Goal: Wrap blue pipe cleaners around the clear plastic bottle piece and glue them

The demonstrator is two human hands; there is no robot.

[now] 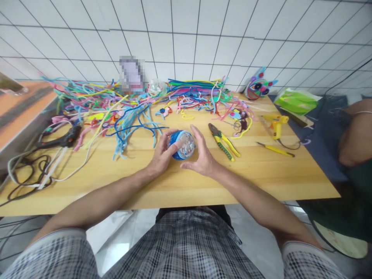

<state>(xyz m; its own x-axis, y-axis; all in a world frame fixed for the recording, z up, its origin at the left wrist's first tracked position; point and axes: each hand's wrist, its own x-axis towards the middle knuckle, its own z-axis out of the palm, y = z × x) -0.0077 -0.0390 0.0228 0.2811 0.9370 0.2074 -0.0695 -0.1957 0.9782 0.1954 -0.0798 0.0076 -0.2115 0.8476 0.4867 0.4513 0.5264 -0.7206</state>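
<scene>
A round ball-like piece point(187, 146), wrapped in blue strands on its left with a clear, shiny face on its right, is held over the middle of the wooden table. My left hand point(163, 155) grips it from the left, thumb across its front. On the other side my right hand point(202, 155) is spread, fingers and thumb apart, close beside the ball. Just right of that hand lie pliers point(223, 141) with yellow and green handles. Light-blue pipe cleaners point(124, 135) are bunched to the left.
Piles of coloured pipe cleaners point(192, 91) line the tiled wall. A black glue gun point(65, 137) with cables lies left. On the right are a yellow glue gun point(279, 126), a yellow-handled pointed tool point(276, 148), a decorated animal head point(258, 88) and another person's arm point(356, 131).
</scene>
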